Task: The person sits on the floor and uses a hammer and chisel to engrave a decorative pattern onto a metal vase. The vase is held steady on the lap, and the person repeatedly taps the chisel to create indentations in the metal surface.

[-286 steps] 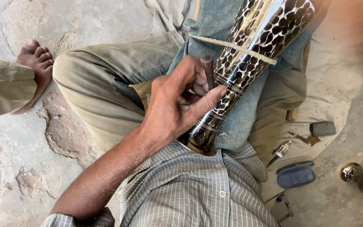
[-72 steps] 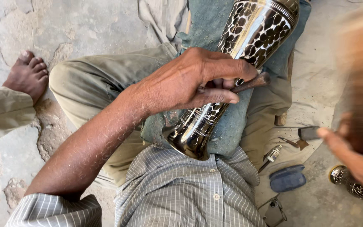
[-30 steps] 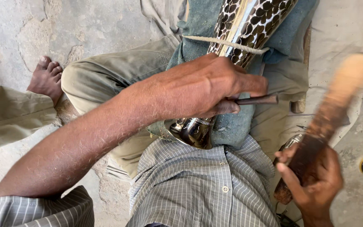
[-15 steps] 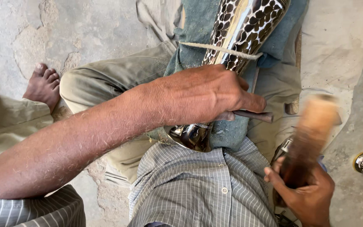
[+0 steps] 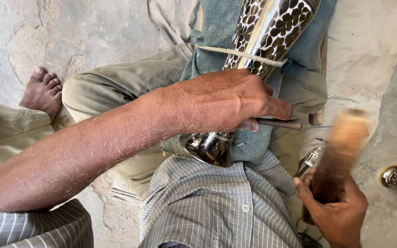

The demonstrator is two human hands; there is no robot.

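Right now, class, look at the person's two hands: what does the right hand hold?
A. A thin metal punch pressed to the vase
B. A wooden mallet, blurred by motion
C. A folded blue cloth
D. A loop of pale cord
B: the right hand grips the dark handle of a wooden mallet, whose pale head is motion-blurred, while the left hand holds the metal punch over the patterned metal vase.

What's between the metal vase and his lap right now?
In the head view, a blue-green cloth lies under the patterned metal vase, padding it from the trousers; a cord crosses the vase.
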